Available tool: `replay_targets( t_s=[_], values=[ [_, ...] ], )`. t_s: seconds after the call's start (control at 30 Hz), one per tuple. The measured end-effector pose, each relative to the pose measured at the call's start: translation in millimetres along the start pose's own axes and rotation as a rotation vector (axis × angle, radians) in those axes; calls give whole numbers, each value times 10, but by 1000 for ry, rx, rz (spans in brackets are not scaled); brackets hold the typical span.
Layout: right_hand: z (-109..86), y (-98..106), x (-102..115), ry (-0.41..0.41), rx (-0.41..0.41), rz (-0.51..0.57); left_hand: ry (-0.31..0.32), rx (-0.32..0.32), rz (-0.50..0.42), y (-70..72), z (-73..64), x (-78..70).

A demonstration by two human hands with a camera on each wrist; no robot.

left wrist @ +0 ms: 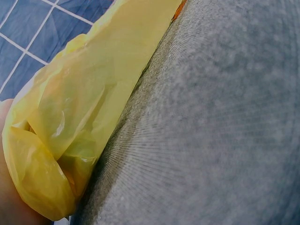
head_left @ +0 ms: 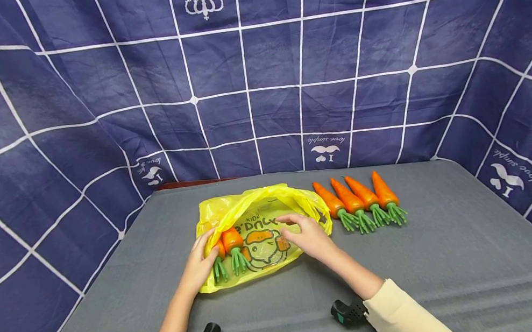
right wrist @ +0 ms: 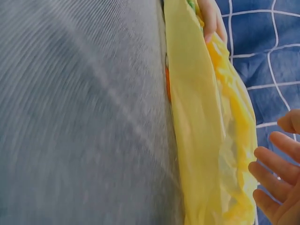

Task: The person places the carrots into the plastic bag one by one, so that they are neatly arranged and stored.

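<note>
A yellow plastic bag point(head_left: 263, 274) with a printed duck lies on the grey table, its mouth gaping toward me. Two carrots with green tops sit inside at its left: one carrot point(head_left: 232, 240) shows well, the other is partly behind my left thumb. At the bag's left edge my left hand point(head_left: 195, 268) grips the rim, thumb on the inner side. My right hand point(head_left: 311, 238) hovers at the right part of the mouth, fingers apart and loosely bent. In the right wrist view its fingers point(right wrist: 276, 164) hold nothing and stand away from the plastic.
Several carrots point(head_left: 355, 202) lie in a row right of the bag, green tops toward me. The grey tabletop point(head_left: 449, 244) is bordered at the back and sides by a blue cloth point(head_left: 275, 111) with white lines. Black wrist mounts point(head_left: 348, 311) sit under both forearms.
</note>
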State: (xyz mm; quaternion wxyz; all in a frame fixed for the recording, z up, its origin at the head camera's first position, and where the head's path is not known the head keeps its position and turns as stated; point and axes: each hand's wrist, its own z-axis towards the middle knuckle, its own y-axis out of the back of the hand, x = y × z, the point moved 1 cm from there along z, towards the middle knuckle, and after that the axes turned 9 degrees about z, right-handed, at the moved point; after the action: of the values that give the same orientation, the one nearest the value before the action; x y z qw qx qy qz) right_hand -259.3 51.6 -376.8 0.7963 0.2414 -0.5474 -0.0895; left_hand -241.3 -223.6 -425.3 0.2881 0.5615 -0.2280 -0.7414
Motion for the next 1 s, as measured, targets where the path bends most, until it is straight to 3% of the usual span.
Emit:
replay_targets(
  t_s=[0.33, 0.53, 0.73, 1.0],
  values=[
    [-47, 266, -97, 7, -98, -38, 6, 3, 4, -6, -3, -12],
    [-81, 443, -153, 28, -130, -73, -23, -19, -2, -6, -12, -18],
    [-121, 634, -209, -2, -152, -90, -74, -71, 24, -8, -33, -35],
    [-194, 877, -306, 5, -189, -92, -13, -15, 6, -9, 5, -1]
  ],
)
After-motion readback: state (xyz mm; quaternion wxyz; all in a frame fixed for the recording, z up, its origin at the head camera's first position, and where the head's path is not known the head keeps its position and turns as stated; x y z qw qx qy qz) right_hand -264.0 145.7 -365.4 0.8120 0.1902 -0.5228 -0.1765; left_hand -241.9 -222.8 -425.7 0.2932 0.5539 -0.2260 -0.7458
